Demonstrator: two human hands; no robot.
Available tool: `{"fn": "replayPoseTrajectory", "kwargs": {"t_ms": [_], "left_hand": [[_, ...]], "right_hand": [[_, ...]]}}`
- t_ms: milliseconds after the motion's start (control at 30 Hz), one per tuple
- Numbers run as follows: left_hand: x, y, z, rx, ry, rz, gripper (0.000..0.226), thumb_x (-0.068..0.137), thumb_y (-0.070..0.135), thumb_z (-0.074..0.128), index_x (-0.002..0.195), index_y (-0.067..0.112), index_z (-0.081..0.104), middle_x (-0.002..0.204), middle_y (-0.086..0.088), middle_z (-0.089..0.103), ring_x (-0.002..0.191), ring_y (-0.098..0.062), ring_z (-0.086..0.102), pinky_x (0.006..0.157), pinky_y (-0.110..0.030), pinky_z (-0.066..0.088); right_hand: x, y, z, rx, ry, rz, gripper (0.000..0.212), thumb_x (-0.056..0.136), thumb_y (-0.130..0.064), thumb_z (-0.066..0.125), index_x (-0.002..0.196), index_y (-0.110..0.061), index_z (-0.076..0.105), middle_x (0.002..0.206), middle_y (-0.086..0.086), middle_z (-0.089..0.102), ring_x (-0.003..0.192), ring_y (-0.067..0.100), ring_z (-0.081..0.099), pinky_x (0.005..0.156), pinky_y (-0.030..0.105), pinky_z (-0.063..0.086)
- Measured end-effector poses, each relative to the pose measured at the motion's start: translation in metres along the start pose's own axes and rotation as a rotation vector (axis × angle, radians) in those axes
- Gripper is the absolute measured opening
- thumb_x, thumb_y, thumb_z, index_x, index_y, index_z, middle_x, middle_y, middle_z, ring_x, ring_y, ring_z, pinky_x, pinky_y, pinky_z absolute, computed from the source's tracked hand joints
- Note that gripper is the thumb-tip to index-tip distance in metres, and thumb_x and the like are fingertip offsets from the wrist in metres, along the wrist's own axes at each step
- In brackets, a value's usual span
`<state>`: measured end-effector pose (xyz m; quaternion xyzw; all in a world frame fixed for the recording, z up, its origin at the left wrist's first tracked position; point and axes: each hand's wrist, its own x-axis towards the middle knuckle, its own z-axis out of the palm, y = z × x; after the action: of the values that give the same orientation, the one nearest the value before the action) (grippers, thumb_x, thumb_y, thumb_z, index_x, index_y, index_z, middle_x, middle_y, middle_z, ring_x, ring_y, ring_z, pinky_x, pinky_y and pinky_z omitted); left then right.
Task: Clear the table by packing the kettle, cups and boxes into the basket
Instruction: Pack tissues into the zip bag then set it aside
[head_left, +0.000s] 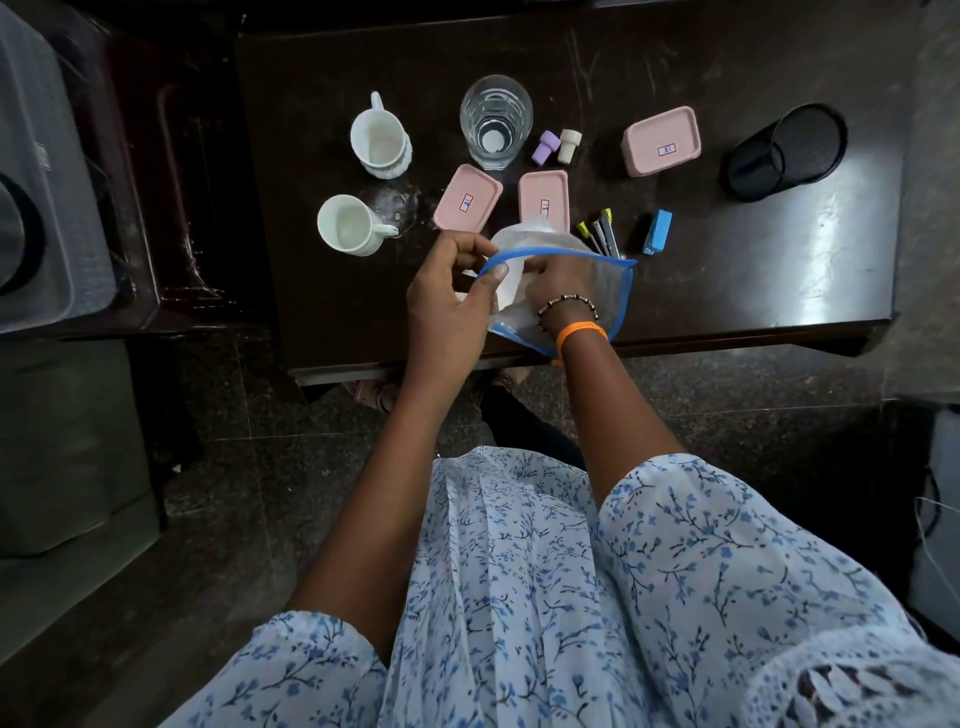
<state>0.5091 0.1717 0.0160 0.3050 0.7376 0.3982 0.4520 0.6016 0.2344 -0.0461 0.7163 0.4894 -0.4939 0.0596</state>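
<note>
Head view shows the dark table (727, 291) carrying three pink boxes (661, 140) and two white cups (382, 137) beyond the clear pouch (608, 296), its rim pinched by the left hand (447, 301), the right hand (558, 283) inside, grip unclear; a tug might knock the nearest box.

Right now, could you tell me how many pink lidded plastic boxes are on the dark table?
3: one pink lidded plastic box mid-table, a second right beside it just beyond the clear pouch, and a third farther right, near the black mesh holder. None appears hidden.
</note>
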Motion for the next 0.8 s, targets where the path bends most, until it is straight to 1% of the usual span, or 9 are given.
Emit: {"fn": "replayPoseTrajectory", "kwargs": {"t_ms": [67, 133, 333, 400, 500, 567, 633, 733, 800], "left_hand": [[0.002, 0.000, 0.000, 0.032, 0.006, -0.005, 0.015, 0.083, 0.008, 0.060, 0.085, 0.022, 0.055, 0.088, -0.004, 0.062, 0.076, -0.023, 0.056, 0.077, -0.049, 0.053], [0.003, 0.000, 0.000, 0.055, 0.010, -0.003, 0.015, 0.082, 0.006, 0.060, 0.086, 0.020, 0.055, 0.086, -0.002, 0.062, 0.076, -0.021, 0.057, 0.075, -0.047, 0.054], [0.006, 0.002, 0.005, 0.210, 0.025, 0.097, 0.018, 0.077, 0.000, 0.059, 0.087, 0.016, 0.060, 0.061, 0.009, 0.046, 0.057, -0.002, 0.045, 0.059, -0.008, 0.036], [0.006, 0.004, 0.006, 0.238, 0.040, 0.121, 0.019, 0.075, -0.001, 0.057, 0.087, 0.015, 0.059, 0.060, 0.011, 0.043, 0.055, -0.004, 0.043, 0.058, -0.010, 0.034], [0.009, 0.006, 0.007, 0.314, 0.064, 0.158, 0.017, 0.073, -0.002, 0.054, 0.087, 0.009, 0.055, 0.063, 0.012, 0.042, 0.057, -0.010, 0.041, 0.058, -0.019, 0.035], [0.011, 0.006, 0.006, 0.360, 0.098, 0.159, 0.018, 0.072, -0.002, 0.052, 0.088, 0.006, 0.054, 0.068, 0.007, 0.043, 0.061, -0.015, 0.041, 0.062, -0.024, 0.036], [0.012, 0.008, 0.006, 0.365, 0.135, 0.144, 0.019, 0.072, -0.003, 0.051, 0.089, 0.006, 0.054, 0.076, 0.003, 0.046, 0.065, -0.014, 0.041, 0.064, -0.024, 0.037], [0.013, 0.012, 0.005, 0.346, 0.171, 0.143, 0.022, 0.071, -0.005, 0.051, 0.091, 0.006, 0.051, 0.087, -0.005, 0.052, 0.074, -0.015, 0.046, 0.070, -0.029, 0.041], [0.014, 0.014, 0.004, 0.362, 0.179, 0.166, 0.025, 0.072, -0.007, 0.052, 0.093, 0.006, 0.051, 0.098, -0.008, 0.052, 0.085, -0.015, 0.049, 0.074, -0.030, 0.043]], "right_hand": [[0.001, 0.000, -0.002, -0.060, 0.026, -0.033, 0.032, 0.092, -0.006, 0.044, 0.120, -0.004, 0.059, 0.133, 0.014, 0.055, 0.127, 0.028, 0.046, 0.108, 0.030, 0.031], [0.000, 0.000, -0.003, -0.058, 0.090, -0.052, 0.030, 0.091, -0.007, 0.045, 0.114, -0.002, 0.063, 0.126, 0.014, 0.061, 0.121, 0.028, 0.052, 0.102, 0.028, 0.035], [-0.010, -0.010, -0.007, 0.017, 0.268, -0.027, 0.018, 0.082, -0.009, 0.055, 0.089, -0.003, 0.071, 0.101, 0.013, 0.072, 0.100, 0.024, 0.063, 0.081, 0.022, 0.043], [-0.016, -0.014, -0.011, 0.076, 0.276, -0.031, 0.011, 0.077, -0.005, 0.058, 0.081, -0.010, 0.067, 0.099, 0.011, 0.071, 0.099, 0.023, 0.063, 0.071, 0.015, 0.037], [-0.027, -0.020, -0.018, 0.120, 0.283, -0.124, 0.019, 0.074, 0.005, 0.052, 0.078, -0.014, 0.056, 0.100, 0.014, 0.068, 0.099, 0.027, 0.060, 0.073, 0.020, 0.037], [-0.035, -0.023, -0.027, 0.095, 0.311, -0.221, 0.024, 0.074, 0.008, 0.047, 0.080, -0.010, 0.062, 0.098, 0.014, 0.067, 0.097, 0.027, 0.060, 0.073, 0.022, 0.037], [-0.043, -0.023, -0.039, 0.093, 0.324, -0.300, 0.028, 0.073, 0.009, 0.045, 0.079, -0.006, 0.068, 0.093, 0.012, 0.069, 0.090, 0.020, 0.062, 0.072, 0.022, 0.041], [-0.054, -0.023, -0.058, 0.241, 0.245, -0.421, 0.034, 0.072, 0.013, 0.046, 0.079, -0.007, 0.073, 0.084, 0.004, 0.069, 0.072, -0.005, 0.058, 0.066, 0.002, 0.039], [-0.061, -0.021, -0.070, 0.416, 0.221, -0.457, 0.037, 0.073, 0.015, 0.047, 0.085, -0.012, 0.070, 0.088, 0.005, 0.069, 0.081, -0.001, 0.059, 0.078, 0.006, 0.043]]}}
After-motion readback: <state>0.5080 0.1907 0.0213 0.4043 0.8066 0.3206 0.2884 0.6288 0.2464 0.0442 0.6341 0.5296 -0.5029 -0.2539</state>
